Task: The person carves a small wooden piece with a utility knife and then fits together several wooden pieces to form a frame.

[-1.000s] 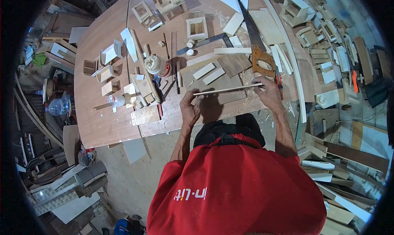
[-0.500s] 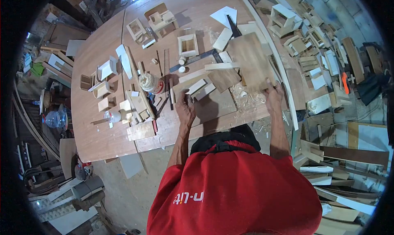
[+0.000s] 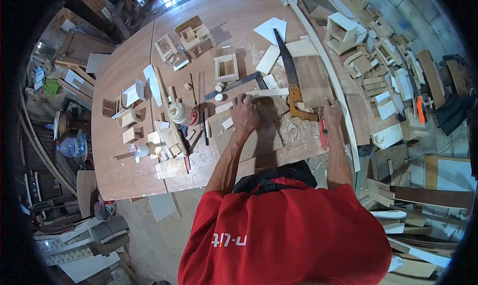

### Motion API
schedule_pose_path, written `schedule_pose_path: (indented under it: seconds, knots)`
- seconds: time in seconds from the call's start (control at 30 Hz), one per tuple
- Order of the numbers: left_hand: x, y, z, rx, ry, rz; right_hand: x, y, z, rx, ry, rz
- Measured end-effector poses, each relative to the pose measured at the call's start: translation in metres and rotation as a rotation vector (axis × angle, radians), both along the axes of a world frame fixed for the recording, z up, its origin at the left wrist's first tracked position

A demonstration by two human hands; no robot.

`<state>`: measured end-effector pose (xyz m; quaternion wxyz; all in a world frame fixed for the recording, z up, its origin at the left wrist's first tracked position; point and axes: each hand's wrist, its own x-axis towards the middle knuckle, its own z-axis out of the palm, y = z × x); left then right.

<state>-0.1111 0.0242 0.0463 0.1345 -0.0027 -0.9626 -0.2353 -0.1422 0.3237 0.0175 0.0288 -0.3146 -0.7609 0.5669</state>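
Observation:
My left hand (image 3: 244,115) reaches over the near middle of the table, fingers apart, at the left end of a pale wooden strip (image 3: 269,92). A small pale block (image 3: 227,124) lies just left of it; what is under the palm is hidden. My right hand (image 3: 332,111) grips the near edge of a brown wooden board (image 3: 312,75). Left of that board lies a handsaw (image 3: 294,83), its wooden handle towards me. Red-handled pliers or a similar tool (image 3: 323,134) rest beside my right wrist. A thin flat board (image 3: 256,135) is below my left hand.
Wood shavings (image 3: 296,130) lie near the saw handle. A tub of pale paste (image 3: 183,114), a metal square (image 3: 234,85) and small wooden furniture models (image 3: 226,68) stand on the table (image 3: 119,170). A long white strip (image 3: 326,61) runs along the right edge.
My right hand has shifted the brown board to the right and away, uncovering the handsaw and red-handled tool. My left hand has moved right and forward, over where the pale blocks lay.

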Motion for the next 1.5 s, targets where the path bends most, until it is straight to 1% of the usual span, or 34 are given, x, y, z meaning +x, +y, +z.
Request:
schedule_pose_path:
  seconds: [0.03, 0.07, 0.13, 0.2, 0.27, 0.3, 0.33, 0.37, 0.4, 0.43, 0.47, 0.5, 0.53, 0.57, 0.6, 0.63, 0.67, 0.7, 0.73, 0.77, 0.8, 0.87, 0.9, 0.97, 1.0, 1.03, 1.07, 1.13, 1.17, 1.27, 1.4, 1.47, 1.5]
  knots:
    - [-0.008, 0.002, -0.002, 0.004, -0.076, -0.052, 0.001, 0.001, 0.004, 0.056, -0.034, 0.032]
    - [-0.015, 0.006, -0.001, 0.001, -0.076, -0.057, 0.002, 0.002, 0.007, 0.112, -0.068, 0.061]
    - [-0.03, 0.013, -0.009, -0.209, -0.064, -0.163, 0.003, 0.003, 0.005, 0.058, -0.041, 0.045]
    - [-0.041, 0.017, -0.015, -0.252, -0.06, -0.205, 0.006, 0.005, 0.001, 0.007, -0.013, 0.03]
    - [-0.048, 0.02, -0.012, -0.322, -0.182, -0.239, 0.006, 0.007, -0.004, 0.04, 0.034, -0.018]
    - [-0.053, 0.019, -0.015, -0.326, -0.178, -0.244, 0.004, 0.013, -0.021, 0.038, 0.037, -0.023]
    - [-0.057, 0.015, -0.022, -0.302, -0.19, -0.273, 0.001, 0.025, -0.048, 0.208, 0.135, -0.019]
    - [-0.058, 0.012, -0.026, -0.278, -0.204, -0.302, 0.001, 0.032, -0.063, 0.38, 0.231, -0.013]
    - [-0.057, 0.009, -0.026, -0.278, -0.204, -0.307, 0.008, 0.027, -0.046, 0.381, 0.229, -0.018]
    - [-0.054, 0.005, -0.027, -0.179, -0.149, -0.296, 0.02, 0.013, -0.006, 0.212, 0.222, -0.018]
    - [-0.049, 0.001, -0.026, -0.08, -0.096, -0.282, 0.029, 0.002, 0.017, 0.043, 0.213, -0.016]
    - [-0.042, -0.003, -0.016, 0.021, -0.065, -0.267, 0.033, -0.001, 0.018, 0.043, 0.213, -0.018]
    - [-0.036, -0.008, -0.014, 0.02, -0.066, -0.267, 0.036, -0.004, 0.018, 0.111, 0.203, 0.051]
    - [-0.029, -0.013, -0.012, 0.19, -0.043, -0.195, 0.04, -0.009, 0.018, 0.18, 0.19, 0.121]
    - [-0.021, -0.02, -0.012, 0.359, -0.019, -0.122, 0.044, -0.018, 0.021, 0.178, 0.187, 0.122]
    - [-0.012, -0.032, -0.011, 0.429, -0.083, -0.151, 0.048, -0.033, 0.025, 0.166, 0.186, 0.167]
    - [0.0, -0.04, -0.012, 0.429, -0.086, -0.146, 0.052, -0.047, 0.027, 0.155, 0.183, 0.215]
    - [0.014, -0.047, -0.007, 0.623, -0.114, -0.119, 0.056, -0.061, 0.022, 0.153, 0.178, 0.223]
    - [0.026, -0.054, -0.004, 0.818, -0.138, -0.09, 0.06, -0.075, 0.016, 0.284, 0.187, 0.351]
    - [0.037, -0.061, -0.008, 0.874, -0.124, -0.072, 0.061, -0.088, 0.01, 0.417, 0.198, 0.479]
    - [0.048, -0.067, -0.008, 0.875, -0.124, -0.061, 0.064, -0.1, 0.012, 0.416, 0.196, 0.49]
    - [0.069, -0.079, -0.008, 0.868, -0.056, -0.094, 0.07, -0.126, 0.016, 0.465, 0.356, 0.71]
    - [0.078, -0.086, -0.013, 0.884, -0.057, -0.084, 0.07, -0.135, 0.015, 0.462, 0.357, 0.72]
    - [0.093, -0.092, -0.024, 0.919, -0.029, -0.056, 0.067, -0.15, 0.011, 0.658, 0.569, 0.962]
    - [0.099, -0.094, -0.026, 0.953, -0.002, -0.034, 0.067, -0.158, 0.014, 0.656, 0.57, 0.969]
    - [0.104, -0.098, -0.029, 0.967, -0.075, -0.024, 0.068, -0.166, 0.016, 0.698, 0.593, 1.0]
    - [0.107, -0.099, -0.032, 0.967, -0.073, -0.017, 0.069, -0.172, 0.019, 0.741, 0.616, 1.03]
    - [0.111, -0.096, -0.034, 0.87, 0.013, -0.051, 0.07, -0.178, 0.01, 0.748, 0.613, 1.048]
    - [0.113, -0.096, -0.034, 1.01, -0.058, -0.042, 0.07, -0.18, 0.006, 0.758, 0.611, 1.059]
    - [0.112, -0.096, -0.052, 1.037, -0.005, -0.029, 0.066, -0.178, -0.011, 0.721, 0.619, 1.048]
    - [0.115, -0.093, -0.038, 0.992, -0.071, -0.02, 0.069, -0.174, -0.001, 0.67, 0.523, 1.089]
    - [0.112, -0.09, -0.036, 0.926, 0.027, -0.084, 0.067, -0.174, -0.003, 0.656, 0.568, 1.086]
    - [0.111, -0.089, -0.032, 0.926, 0.024, -0.089, 0.066, -0.174, -0.004, 0.657, 0.566, 1.081]
